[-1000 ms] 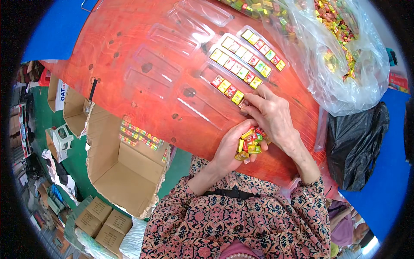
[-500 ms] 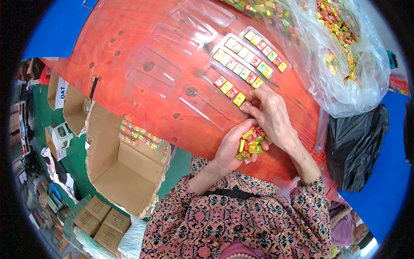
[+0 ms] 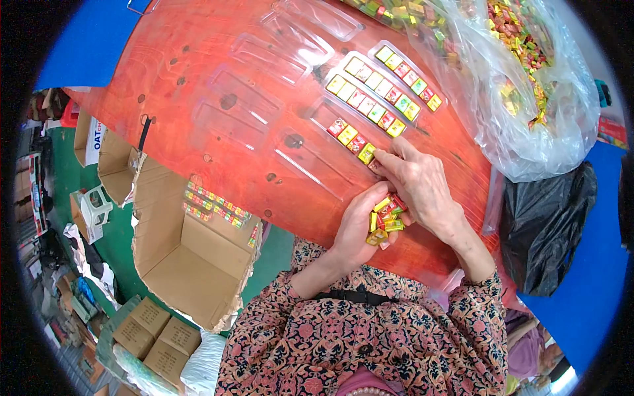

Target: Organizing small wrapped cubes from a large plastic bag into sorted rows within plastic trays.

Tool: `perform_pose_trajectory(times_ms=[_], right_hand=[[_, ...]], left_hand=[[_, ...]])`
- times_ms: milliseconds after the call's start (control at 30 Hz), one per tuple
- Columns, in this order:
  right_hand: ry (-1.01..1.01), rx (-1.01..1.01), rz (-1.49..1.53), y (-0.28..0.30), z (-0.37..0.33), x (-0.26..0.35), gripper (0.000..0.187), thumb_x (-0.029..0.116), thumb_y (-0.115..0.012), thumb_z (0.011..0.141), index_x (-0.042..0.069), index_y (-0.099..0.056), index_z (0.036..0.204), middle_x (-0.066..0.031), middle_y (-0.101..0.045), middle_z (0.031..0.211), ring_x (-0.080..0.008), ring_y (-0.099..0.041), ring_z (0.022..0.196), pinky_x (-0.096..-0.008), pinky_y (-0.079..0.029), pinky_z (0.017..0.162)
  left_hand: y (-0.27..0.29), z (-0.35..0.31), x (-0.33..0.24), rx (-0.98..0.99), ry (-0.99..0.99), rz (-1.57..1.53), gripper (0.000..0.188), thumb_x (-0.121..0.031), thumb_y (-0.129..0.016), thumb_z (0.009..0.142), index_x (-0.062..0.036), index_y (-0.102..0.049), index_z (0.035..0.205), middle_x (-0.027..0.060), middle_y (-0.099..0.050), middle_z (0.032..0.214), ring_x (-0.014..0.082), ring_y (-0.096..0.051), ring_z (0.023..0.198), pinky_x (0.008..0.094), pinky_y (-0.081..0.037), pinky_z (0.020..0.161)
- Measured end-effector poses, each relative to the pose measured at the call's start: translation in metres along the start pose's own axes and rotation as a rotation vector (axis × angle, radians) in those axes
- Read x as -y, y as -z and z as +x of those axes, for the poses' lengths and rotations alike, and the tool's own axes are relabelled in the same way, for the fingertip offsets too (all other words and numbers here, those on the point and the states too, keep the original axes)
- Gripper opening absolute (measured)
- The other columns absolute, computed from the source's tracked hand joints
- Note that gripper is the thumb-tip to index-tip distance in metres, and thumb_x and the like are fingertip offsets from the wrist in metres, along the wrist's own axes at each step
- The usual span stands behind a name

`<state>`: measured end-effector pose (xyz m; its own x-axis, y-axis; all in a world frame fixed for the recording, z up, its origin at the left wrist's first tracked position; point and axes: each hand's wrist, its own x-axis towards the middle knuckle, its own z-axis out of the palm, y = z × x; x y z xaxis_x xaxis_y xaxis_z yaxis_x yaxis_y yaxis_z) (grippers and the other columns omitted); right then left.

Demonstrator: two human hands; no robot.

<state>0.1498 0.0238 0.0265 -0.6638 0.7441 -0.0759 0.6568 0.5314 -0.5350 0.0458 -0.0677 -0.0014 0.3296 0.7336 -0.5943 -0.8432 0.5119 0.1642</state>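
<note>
My left hand (image 3: 355, 228) is cupped round a heap of small wrapped candies (image 3: 388, 221) in yellow, red and green, held low over the table's near edge. Just beyond it, my right hand (image 3: 422, 188) reaches into the near end of a clear plastic tray (image 3: 320, 113). Its thumb and fingers pinch a small reddish candy, mostly hidden, at the end of a row of wrapped candies (image 3: 351, 138) in that tray. To the far right of this row, more clear trays hold full rows of candies (image 3: 374, 82), lying side by side.
Several clear trays (image 3: 241, 99) without candies lie across the left of the red table (image 3: 165, 125). A large clear bag of candies (image 3: 528, 145) stands at the far right, above a black plastic bag (image 3: 545, 224). An open cardboard box (image 3: 191, 264) with candy rows stands at the left.
My right hand has shifted slightly, its fingers drawing closer together over the row's end. The left hand stays nearly in place, and the candies in it have moved a little.
</note>
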Motion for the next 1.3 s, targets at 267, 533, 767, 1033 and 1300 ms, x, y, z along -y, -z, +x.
perform_pose_trajectory(times_ms=[267,533,767,1033,1300], right_hand=[[0.061,0.055,0.058,0.004,0.004,-0.012,0.016,0.01,-0.064,0.075,0.004,-0.058,0.089,-0.011,-0.051,0.081,-0.0306,-0.058,0.067,-0.0391,-0.046,0.056],[0.118,0.1,0.061,0.008,0.005,-0.013,0.013,0.01,-0.062,0.074,0.005,-0.056,0.084,-0.0103,-0.051,0.086,-0.0309,-0.058,0.069,-0.0395,-0.047,0.056],[0.179,0.104,0.09,0.01,0.003,-0.014,0.015,0.005,-0.06,0.07,0.005,-0.056,0.085,-0.0092,-0.054,0.083,-0.0301,-0.06,0.069,-0.0385,-0.049,0.056],[0.105,-0.103,0.151,0.031,-0.005,-0.023,0.016,0.003,-0.061,0.075,0.001,-0.06,0.091,-0.0123,-0.057,0.084,-0.0299,-0.06,0.075,-0.0363,-0.048,0.062],[-0.09,-0.015,0.084,0.043,-0.032,-0.035,0.014,0.005,-0.064,0.074,0.0,-0.062,0.087,-0.0121,-0.052,0.076,-0.0265,-0.057,0.073,-0.0353,-0.044,0.063]], left_hand=[[-0.001,0.002,-0.002,0.006,-0.023,0.05,0.028,-0.031,-0.037,0.097,-0.0072,-0.052,0.099,0.0098,-0.06,0.072,0.0124,-0.052,0.046,0.022,-0.039,0.036],[0.001,0.005,0.001,0.01,-0.024,0.044,0.03,-0.033,-0.039,0.096,-0.0062,-0.051,0.099,0.0116,-0.061,0.073,0.0124,-0.052,0.044,0.0219,-0.039,0.035],[0.001,0.004,0.001,0.008,-0.025,0.045,0.028,-0.032,-0.038,0.096,-0.0068,-0.051,0.099,0.0117,-0.061,0.074,0.0122,-0.053,0.046,0.0214,-0.039,0.035],[-0.007,0.001,-0.003,-0.013,-0.04,0.069,0.038,-0.027,-0.032,0.097,-0.0033,-0.047,0.123,0.0128,-0.062,0.095,0.0131,-0.06,0.071,0.0225,-0.042,0.039],[-0.008,0.0,-0.004,0.027,-0.022,0.061,0.042,-0.031,-0.029,0.098,-0.0027,-0.044,0.125,0.0142,-0.06,0.106,0.0169,-0.062,0.082,0.0207,-0.048,0.043]])
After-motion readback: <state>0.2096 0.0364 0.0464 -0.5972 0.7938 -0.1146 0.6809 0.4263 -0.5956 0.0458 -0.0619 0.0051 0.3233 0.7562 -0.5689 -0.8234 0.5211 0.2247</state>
